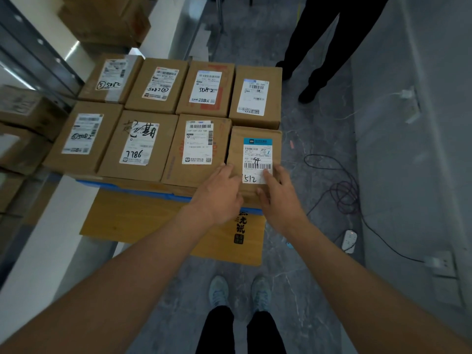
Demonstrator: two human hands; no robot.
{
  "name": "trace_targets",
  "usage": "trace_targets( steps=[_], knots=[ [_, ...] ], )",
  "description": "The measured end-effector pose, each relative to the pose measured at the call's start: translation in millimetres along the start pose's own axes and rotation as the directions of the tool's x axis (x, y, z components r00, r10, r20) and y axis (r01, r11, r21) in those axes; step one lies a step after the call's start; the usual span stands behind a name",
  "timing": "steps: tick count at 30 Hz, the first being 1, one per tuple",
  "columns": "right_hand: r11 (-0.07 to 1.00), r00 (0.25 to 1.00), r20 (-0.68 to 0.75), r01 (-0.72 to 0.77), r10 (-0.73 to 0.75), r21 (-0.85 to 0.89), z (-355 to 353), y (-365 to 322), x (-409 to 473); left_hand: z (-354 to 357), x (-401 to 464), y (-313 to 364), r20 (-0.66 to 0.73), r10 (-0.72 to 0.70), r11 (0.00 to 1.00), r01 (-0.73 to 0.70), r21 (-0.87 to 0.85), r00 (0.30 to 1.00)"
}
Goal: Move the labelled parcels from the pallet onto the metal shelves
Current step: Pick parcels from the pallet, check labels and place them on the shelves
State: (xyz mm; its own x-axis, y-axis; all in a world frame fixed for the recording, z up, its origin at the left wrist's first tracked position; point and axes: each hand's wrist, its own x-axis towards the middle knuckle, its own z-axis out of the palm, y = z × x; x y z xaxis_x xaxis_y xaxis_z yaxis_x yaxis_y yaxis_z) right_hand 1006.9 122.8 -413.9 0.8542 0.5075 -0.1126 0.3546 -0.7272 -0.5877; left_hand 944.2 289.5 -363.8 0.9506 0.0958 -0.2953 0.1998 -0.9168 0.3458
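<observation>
We are standing at the near edge of the pallet (132, 188), and both our hands are down on the parcel (255, 154) at the near right corner, the one with the blue-topped label. Our left hand (219, 192) lies over its near left edge, fingers fairly straight and spread, resting on the cardboard beside the neighbouring parcel (198, 149) that sits flush against it. Our right hand (278, 194) covers the near right corner, fingers flat on the label, thumb down the near face. Neither hand grips yet; we are pressing, not clamping. The parcel's long axis runs away from us, near to far, so the fingers point along it and the hands flank it left and right, about equally close. We reckon the lift needs the left fingers to work into the tight seam on the left side. Seven other parcels fill the pallet in two rows. The metal shelves (38, 60) stand off to the left, well apart.
</observation>
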Motion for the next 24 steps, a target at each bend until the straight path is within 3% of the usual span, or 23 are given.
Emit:
trace_targets(
  steps=[8, 15, 24],
  knots=[
    [0.979, 0.991, 0.053, -0.113, 0.124, -0.167, -10.0, -22.3, 0.0, -13.6, -1.9, -5.6, 0.046, 0.031, 0.999, -0.031, 0.007, 0.998],
    [0.972, 0.993, 0.011, -0.109, 0.114, -0.210, -28.3, -64.3, 6.5, -38.2, -8.6, -22.7, 0.019, 0.060, 0.998, -0.060, 0.016, 0.998],
    [0.958, 0.996, 0.015, 0.087, -0.086, -0.275, -50.5, -137.8, 11.0, -96.8, -39.3, -37.9, -0.037, 0.043, 0.998, -0.041, 0.054, 0.998]
  ],
)
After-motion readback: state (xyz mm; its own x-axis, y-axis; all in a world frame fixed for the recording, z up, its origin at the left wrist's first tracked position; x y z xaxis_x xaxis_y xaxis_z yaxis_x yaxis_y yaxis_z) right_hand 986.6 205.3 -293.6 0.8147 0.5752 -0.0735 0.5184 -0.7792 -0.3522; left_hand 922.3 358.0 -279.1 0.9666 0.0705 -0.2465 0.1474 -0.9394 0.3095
